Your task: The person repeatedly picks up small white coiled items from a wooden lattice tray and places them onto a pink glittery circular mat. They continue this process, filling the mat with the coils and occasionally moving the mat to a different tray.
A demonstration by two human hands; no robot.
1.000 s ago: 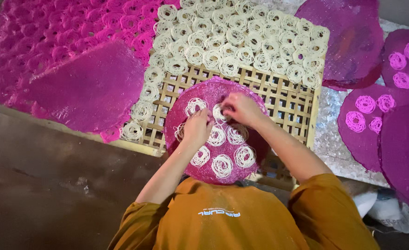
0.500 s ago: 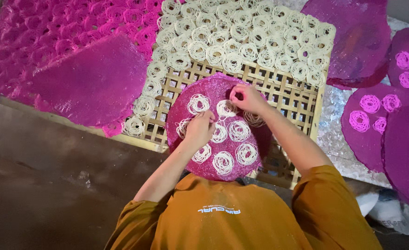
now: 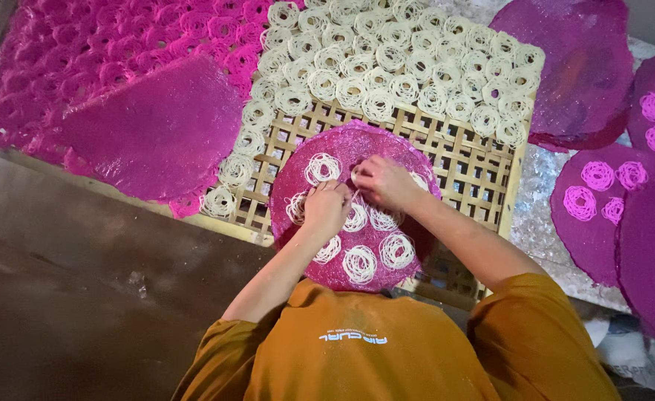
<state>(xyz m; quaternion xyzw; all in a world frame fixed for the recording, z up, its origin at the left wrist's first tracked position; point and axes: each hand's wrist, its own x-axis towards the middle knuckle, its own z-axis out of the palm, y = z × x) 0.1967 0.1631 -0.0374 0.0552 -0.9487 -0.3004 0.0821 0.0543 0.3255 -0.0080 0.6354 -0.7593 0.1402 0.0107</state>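
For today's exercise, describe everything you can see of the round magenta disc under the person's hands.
The round magenta disc is flat, glossy and slightly speckled, with an uneven edge. It lies on the pale woven lattice tray, overhanging its near edge. Several white noodle coils sit on it, apart from one another. The left hand and right hand both rest on its middle, fingering coils.

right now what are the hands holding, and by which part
Both hands pinch white noodle coils on the round pink tray: the left hand at one coil's top edge, the right hand at the left edge of another. Fingertips are too small to see exactly.
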